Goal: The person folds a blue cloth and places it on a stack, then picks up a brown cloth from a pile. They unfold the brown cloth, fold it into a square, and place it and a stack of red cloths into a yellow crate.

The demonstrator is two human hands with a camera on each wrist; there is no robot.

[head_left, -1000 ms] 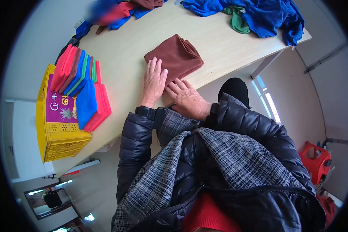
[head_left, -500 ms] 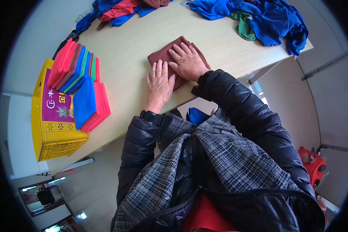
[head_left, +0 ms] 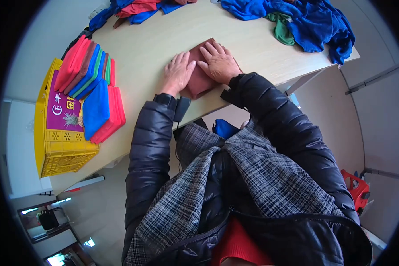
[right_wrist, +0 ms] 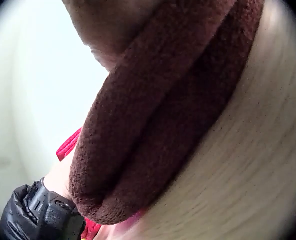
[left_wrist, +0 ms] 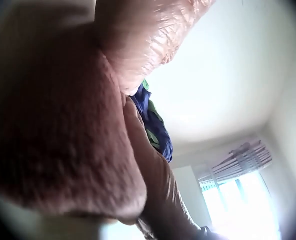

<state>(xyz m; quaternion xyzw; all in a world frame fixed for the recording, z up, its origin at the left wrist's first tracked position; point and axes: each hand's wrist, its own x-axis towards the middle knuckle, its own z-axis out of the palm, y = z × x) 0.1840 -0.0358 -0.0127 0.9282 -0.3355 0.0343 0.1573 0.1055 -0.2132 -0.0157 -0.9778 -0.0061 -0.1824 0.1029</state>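
Observation:
A folded brown towel (head_left: 199,83) lies near the front edge of the table. On its left side rests my left hand (head_left: 177,73), fingers extended and pointing away from me. My right hand (head_left: 220,64) lies flat on the towel's upper right part, its fingers spread a little. The thumbs face each other with a strip of brown cloth between them. Close up in the right wrist view, the towel (right_wrist: 138,115) shows thick rounded folds against the wood. The left wrist view has the towel's fuzzy edge (left_wrist: 73,145) beneath the left hand.
Left of the hands, a yellow crate (head_left: 71,155) carries stacked folded towels (head_left: 86,66) in red, brown, blue and green. Crumpled blue and green cloths (head_left: 312,31) lie at the far right of the table, another mixed heap (head_left: 139,9) at the far left. A red stool (head_left: 354,190) stands on the floor.
My right hand has moved from the towel's near corner up onto its top. The left hand has slid farther from me along the left side. The towel's loose layers look flatter.

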